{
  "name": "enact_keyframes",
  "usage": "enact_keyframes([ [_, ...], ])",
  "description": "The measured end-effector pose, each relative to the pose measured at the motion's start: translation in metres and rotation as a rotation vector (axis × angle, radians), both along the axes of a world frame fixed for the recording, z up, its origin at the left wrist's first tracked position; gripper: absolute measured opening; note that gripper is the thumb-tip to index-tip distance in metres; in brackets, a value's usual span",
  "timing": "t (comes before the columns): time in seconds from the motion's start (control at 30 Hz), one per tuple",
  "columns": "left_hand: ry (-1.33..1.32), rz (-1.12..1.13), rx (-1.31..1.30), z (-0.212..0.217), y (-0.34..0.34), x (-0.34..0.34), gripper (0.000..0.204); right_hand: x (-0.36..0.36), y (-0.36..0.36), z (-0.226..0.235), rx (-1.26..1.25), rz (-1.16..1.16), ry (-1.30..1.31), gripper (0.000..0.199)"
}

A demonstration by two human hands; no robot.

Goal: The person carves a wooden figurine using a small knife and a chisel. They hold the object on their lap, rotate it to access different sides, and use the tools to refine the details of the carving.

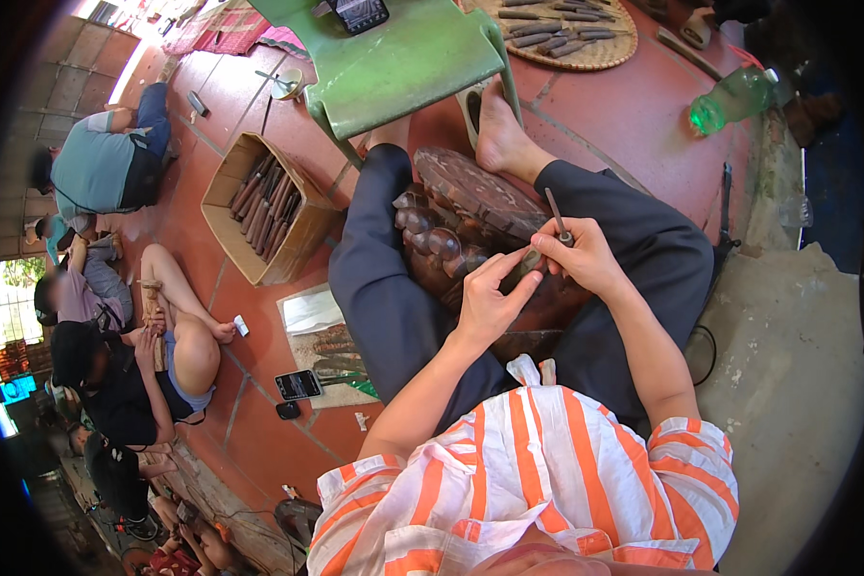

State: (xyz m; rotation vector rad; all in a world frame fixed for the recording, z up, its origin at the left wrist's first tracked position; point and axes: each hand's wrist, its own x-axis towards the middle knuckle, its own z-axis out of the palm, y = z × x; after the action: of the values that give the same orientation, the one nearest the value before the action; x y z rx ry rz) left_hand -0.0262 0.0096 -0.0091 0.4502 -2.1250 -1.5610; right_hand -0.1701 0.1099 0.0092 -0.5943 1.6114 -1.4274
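Both hands meet above a dark, glossy carved wooden piece (451,242) with rounded knobs, set between my legs. My right hand (586,259) is closed round a slim tool (553,209) with a thin metal shank pointing up and away; its handle is mostly hidden in the fingers. Pinched in my left hand (490,298) is a small dark greenish-grey piece (522,270), whose kind I cannot make out. The fingertips of the two hands come together there. Behind the knobs rises a flat, oval carved wooden top (475,187).
A cardboard box (223,223) of wooden-handled tools stands left. Ahead are a green plastic chair (403,82) and a woven tray (610,53) of tools. A green bottle (734,101) lies right. Left of my leg lies a phone (299,385). Several people sit at far left.
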Motion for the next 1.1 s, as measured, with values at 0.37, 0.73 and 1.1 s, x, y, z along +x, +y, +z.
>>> enact_keyframes([
  [0.37, -0.214, 0.133, 0.087, -0.009, 0.010, 0.002, 0.018, -0.014, 0.010, -0.008, 0.035, -0.123, 0.224, 0.024],
  [0.73, -0.240, 0.148, 0.120, -0.021, 0.000, -0.009, 0.020, 0.008, 0.011, -0.015, 0.094, -0.028, 0.664, 0.021],
  [1.1, -0.153, 0.237, 0.000, -0.028, 0.001, -0.017, 0.011, 0.012, 0.001, -0.022, 0.034, -0.038, 0.968, 0.019],
])
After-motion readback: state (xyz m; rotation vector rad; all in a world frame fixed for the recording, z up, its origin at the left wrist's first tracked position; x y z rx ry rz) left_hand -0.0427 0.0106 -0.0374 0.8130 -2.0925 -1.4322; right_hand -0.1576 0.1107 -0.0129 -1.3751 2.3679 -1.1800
